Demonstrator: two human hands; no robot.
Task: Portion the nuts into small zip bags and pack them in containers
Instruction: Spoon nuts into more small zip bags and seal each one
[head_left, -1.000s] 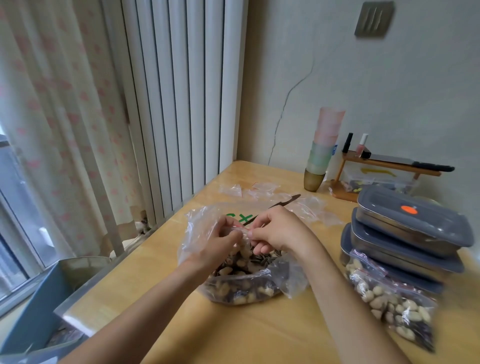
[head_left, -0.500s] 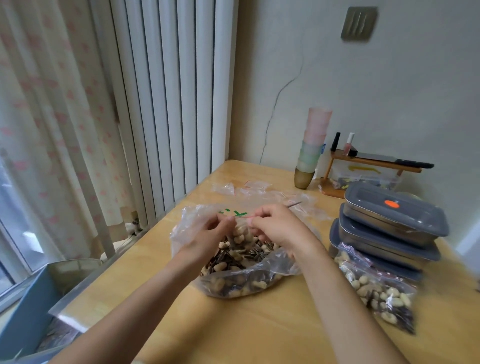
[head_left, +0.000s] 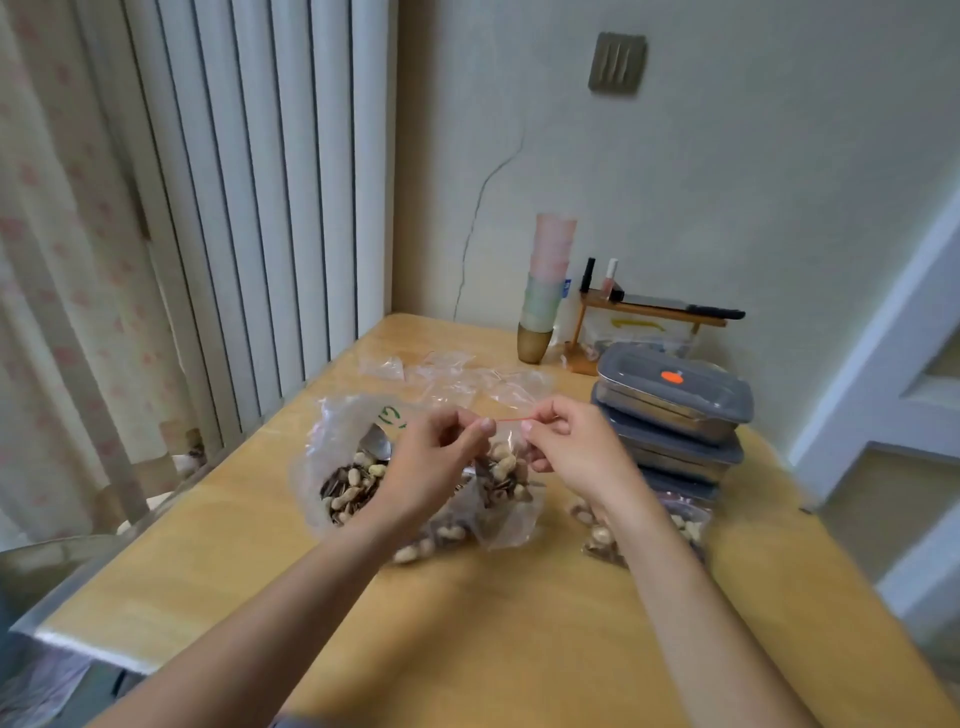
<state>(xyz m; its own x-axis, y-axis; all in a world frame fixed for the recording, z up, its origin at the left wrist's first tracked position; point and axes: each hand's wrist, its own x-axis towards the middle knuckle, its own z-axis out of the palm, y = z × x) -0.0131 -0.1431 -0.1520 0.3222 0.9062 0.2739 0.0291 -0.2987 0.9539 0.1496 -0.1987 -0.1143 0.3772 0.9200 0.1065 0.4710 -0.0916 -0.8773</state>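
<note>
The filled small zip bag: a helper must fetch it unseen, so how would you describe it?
Find the stack of grey-lidded containers at the table's right. The filled small zip bag lies flat just in front, partly behind the right forearm. Unlike the empty bags farther back, it holds nuts.

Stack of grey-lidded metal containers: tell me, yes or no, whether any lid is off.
No: each lid sits on its box in the stack of grey-lidded metal containers, the top one bearing an orange dot.

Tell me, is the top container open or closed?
Closed. The top container of the stack has its grey lid sitting flat across the whole rim; whether it is latched cannot be told.
</note>
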